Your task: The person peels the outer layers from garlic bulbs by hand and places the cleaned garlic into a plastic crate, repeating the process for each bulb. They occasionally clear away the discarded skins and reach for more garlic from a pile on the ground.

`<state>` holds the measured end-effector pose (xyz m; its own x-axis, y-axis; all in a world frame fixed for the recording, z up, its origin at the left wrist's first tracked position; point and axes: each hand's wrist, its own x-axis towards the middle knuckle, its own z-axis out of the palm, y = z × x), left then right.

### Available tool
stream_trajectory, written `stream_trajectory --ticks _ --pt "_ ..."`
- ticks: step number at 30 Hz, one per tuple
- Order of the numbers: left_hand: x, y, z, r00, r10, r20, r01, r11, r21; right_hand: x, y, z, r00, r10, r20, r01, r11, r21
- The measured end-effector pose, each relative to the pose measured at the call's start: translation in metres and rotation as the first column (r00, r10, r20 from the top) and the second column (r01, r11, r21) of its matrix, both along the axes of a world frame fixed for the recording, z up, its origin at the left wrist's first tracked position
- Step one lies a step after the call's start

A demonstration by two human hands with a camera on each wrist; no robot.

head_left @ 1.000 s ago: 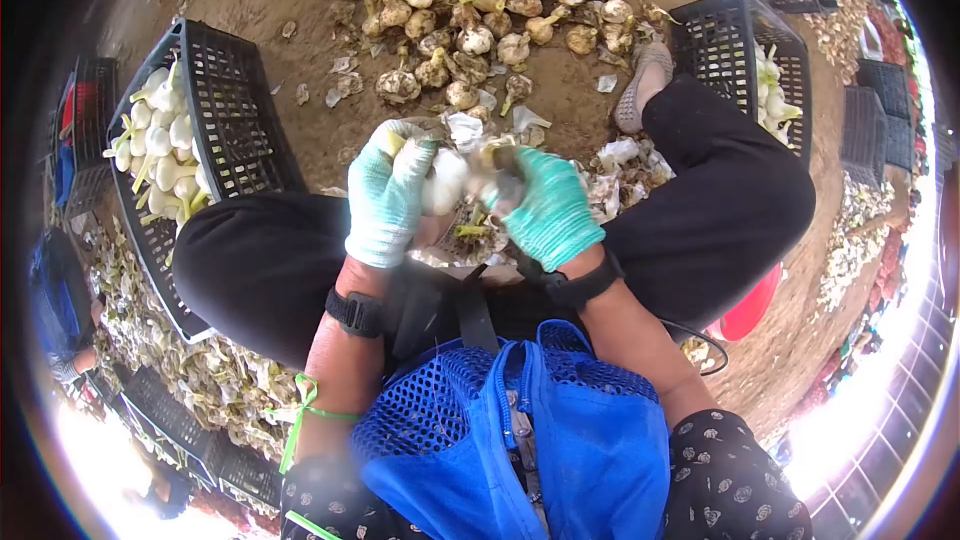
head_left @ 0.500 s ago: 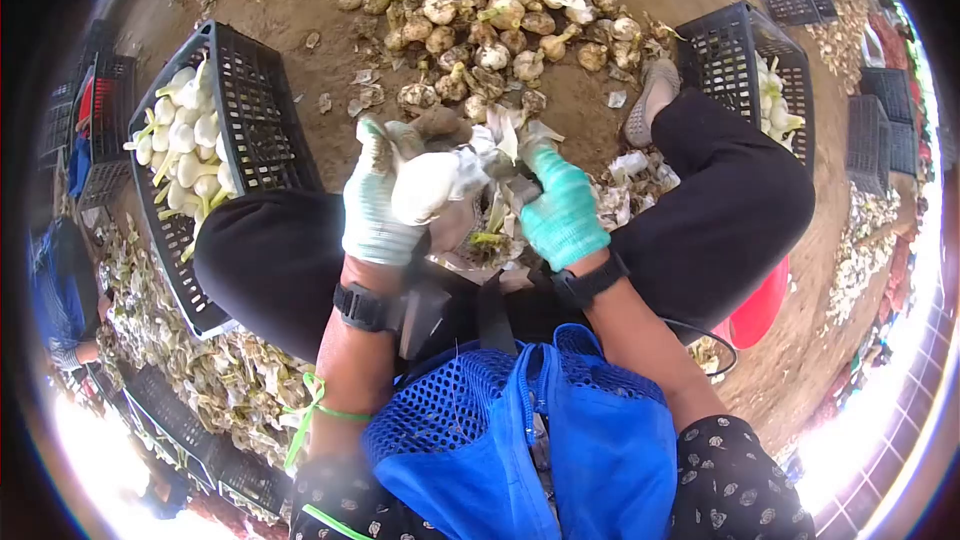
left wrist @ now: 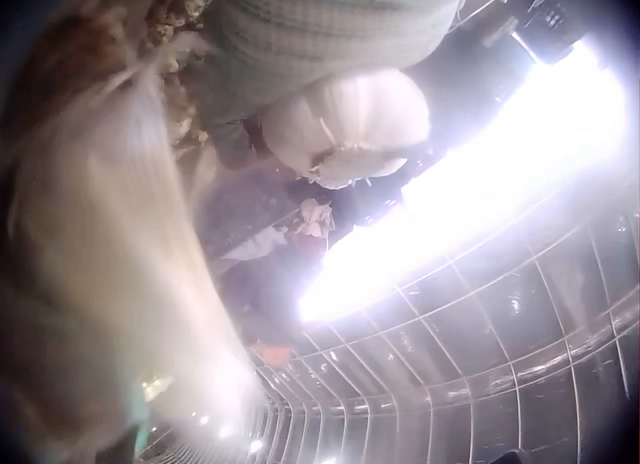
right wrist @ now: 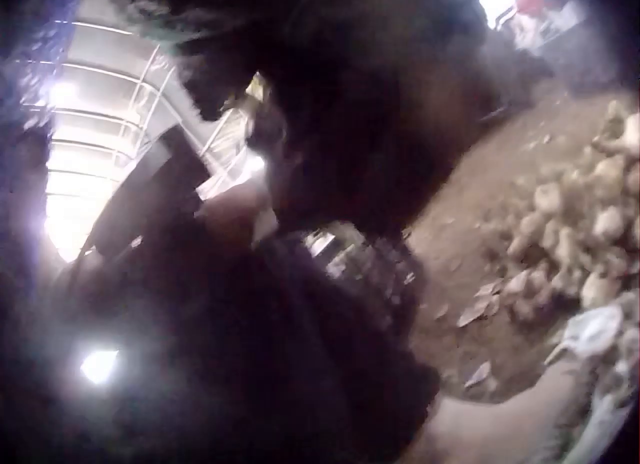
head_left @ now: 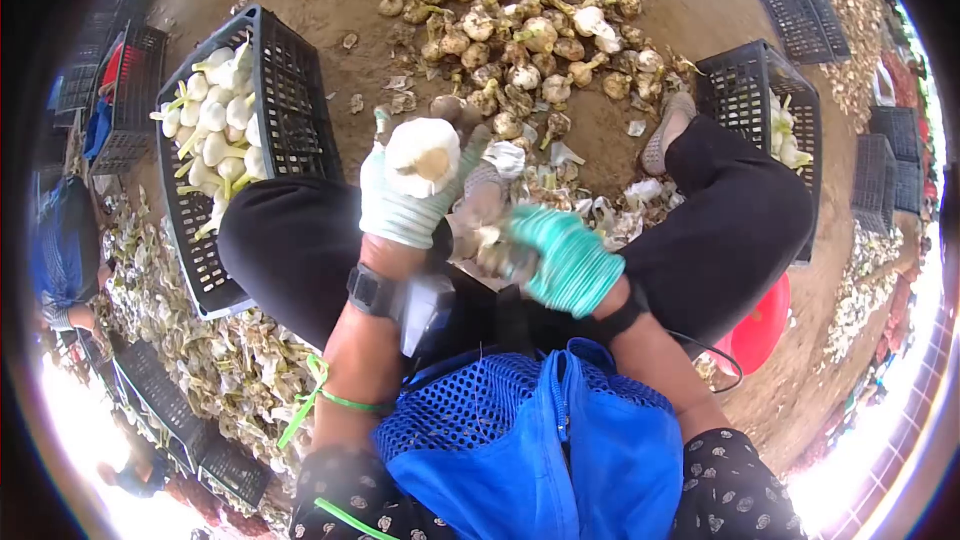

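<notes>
My left hand (head_left: 405,195), in a pale knitted glove, grips a white garlic bulb (head_left: 415,143) with its tan end turned up toward the head camera. In the left wrist view the same bulb (left wrist: 355,124) shows smooth and white below the glove. Lower and to the right, my right hand (head_left: 565,255) in a green glove is apart from the bulb, its soiled fingertips blurred over the scraps between the legs. A pale bit shows at those fingertips; I cannot tell whether they hold it. The right wrist view is mostly dark.
Unpeeled garlic (head_left: 535,35) is heaped on the dirt floor ahead. A black crate (head_left: 290,90) with white bulbs stands at the left, another crate (head_left: 735,90) with bulbs at the right. Skins (head_left: 600,215) lie between the legs; more trimmings (head_left: 210,370) cover the floor at left.
Both hands were together at the bulb with loose skin between them. Now my right hand has moved down and away, and my left hand has turned the bulb's end up.
</notes>
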<state>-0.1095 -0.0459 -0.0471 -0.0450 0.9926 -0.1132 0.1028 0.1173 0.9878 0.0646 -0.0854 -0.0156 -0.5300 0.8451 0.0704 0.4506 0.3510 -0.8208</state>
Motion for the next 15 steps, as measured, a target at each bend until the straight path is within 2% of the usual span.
stream_trajectory --ticks 1,2,3,4,5,7,8,10,11,13,14,15 --pt "0.006 0.001 -0.003 0.892 -0.007 -0.451 0.134 0.959 0.25 0.002 0.003 -0.004 0.989 -0.142 0.049 0.144 0.988 -0.047" --pt "0.005 -0.003 0.002 0.881 -0.018 -0.472 0.136 0.967 0.215 0.005 0.008 -0.007 0.954 -0.278 0.108 0.288 0.954 -0.087" --pt "0.008 -0.003 0.008 0.961 -0.002 0.278 -0.001 1.0 0.01 0.007 0.012 -0.009 0.945 -0.326 0.022 0.326 0.945 0.004" --pt "0.011 -0.003 0.011 0.501 0.187 0.845 0.044 0.97 -0.241 0.007 0.015 -0.009 0.931 -0.359 -0.067 0.364 0.927 0.089" --pt "0.011 -0.004 0.009 0.499 0.19 0.846 0.045 0.969 -0.244 0.006 0.016 -0.005 0.916 -0.4 -0.028 0.399 0.903 0.158" --pt "0.008 0.001 0.004 0.349 0.45 0.822 0.14 0.842 -0.521 -0.003 0.012 0.003 0.91 -0.415 -0.009 0.412 0.901 0.139" --pt "0.011 0.003 -0.002 0.428 0.558 0.711 0.08 0.76 -0.645 -0.006 0.01 0.005 0.902 -0.431 0.011 0.427 0.896 0.12" --pt "0.025 0.003 -0.001 0.389 0.631 0.671 -0.094 0.752 -0.652 -0.015 0.01 0.013 0.912 -0.401 0.089 0.372 0.897 0.238" --pt "0.027 0.002 -0.002 0.385 0.632 0.672 -0.088 0.75 -0.655 -0.018 0.014 0.019 0.932 -0.36 0.046 0.339 0.909 0.244" --pt "0.027 0.0 -0.003 0.491 0.666 0.562 -0.119 0.69 -0.714 -0.024 0.022 0.015 0.97 -0.244 0.018 0.237 0.953 0.187" --pt "0.025 -0.001 -0.008 0.49 0.668 0.561 -0.121 0.689 -0.715 -0.025 0.021 0.009 0.97 -0.242 0.019 0.234 0.954 0.186" --pt "0.021 -0.003 -0.018 0.533 0.644 0.548 -0.095 0.689 -0.718 -0.026 0.02 0.002 0.962 -0.27 0.045 0.256 0.947 0.195"
